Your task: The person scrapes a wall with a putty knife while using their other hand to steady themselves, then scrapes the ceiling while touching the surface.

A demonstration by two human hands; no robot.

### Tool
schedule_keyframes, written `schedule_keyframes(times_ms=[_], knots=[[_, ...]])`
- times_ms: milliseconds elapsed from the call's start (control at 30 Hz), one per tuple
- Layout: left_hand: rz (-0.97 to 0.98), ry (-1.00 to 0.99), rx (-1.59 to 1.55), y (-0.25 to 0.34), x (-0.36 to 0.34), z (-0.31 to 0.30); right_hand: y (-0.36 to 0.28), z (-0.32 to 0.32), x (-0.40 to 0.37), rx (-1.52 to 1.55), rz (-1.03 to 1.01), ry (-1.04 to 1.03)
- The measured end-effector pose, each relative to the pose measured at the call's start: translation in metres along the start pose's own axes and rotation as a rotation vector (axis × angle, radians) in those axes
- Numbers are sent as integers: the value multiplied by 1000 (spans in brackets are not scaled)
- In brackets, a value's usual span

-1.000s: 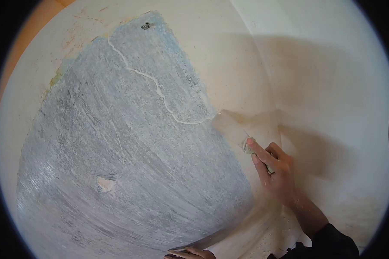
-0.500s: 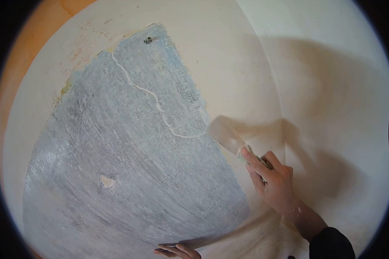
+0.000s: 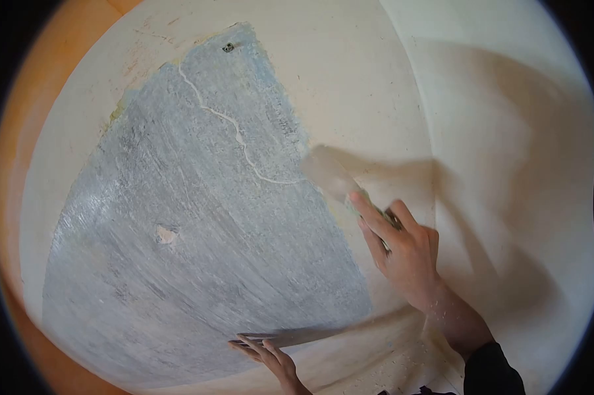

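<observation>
Plaster-coated flat putty knife (image 3: 328, 172) lies in the right hand (image 3: 402, 253), its blade against the cream wall (image 3: 376, 79) just above that hand's forefinger, at the edge of the rough grey scraped patch (image 3: 198, 250). We note it has shifted upward since the earlier frame, nearer the thin white filled crack (image 3: 234, 135). The right hand is clamped round the handle with the forefinger extended. The left hand (image 3: 267, 352) has risen further into view, fingers spread flat on the patch's lower edge.
</observation>
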State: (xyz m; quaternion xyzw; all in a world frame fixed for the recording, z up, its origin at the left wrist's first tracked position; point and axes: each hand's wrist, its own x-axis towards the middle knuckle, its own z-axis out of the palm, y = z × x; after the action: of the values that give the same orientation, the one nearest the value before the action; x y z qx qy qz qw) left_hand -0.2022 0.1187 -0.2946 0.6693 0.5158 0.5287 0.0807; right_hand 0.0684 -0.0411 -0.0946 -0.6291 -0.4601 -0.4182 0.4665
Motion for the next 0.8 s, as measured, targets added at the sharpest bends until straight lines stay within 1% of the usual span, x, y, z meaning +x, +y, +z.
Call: schedule_keyframes(times_ms=[67,200,267,333,467,533,667,800], knots=[[13,-11,9,4,0,-3,1,-2,17,-40,-41,-17],[13,-24,-29,6,0,-10,4,-7,-6,-37,-19,-69],[19,-15,-45,5,-2,-14,8,6,-15,25,-13,-16],[46,-49,42,4,-1,-18,-1,0,-3,27,-3,-36],[35,-65,47,4,-2,-24,-1,-7,-6,41,33,-82],[82,-56,49,1,-2,-22,-2,0,-15,38,35,-53],[77,-67,15,5,-2,-24,-7,0,2,42,23,-8],[93,-84,-23,-1,2,-25,-8,6,-6,3,30,-22]])
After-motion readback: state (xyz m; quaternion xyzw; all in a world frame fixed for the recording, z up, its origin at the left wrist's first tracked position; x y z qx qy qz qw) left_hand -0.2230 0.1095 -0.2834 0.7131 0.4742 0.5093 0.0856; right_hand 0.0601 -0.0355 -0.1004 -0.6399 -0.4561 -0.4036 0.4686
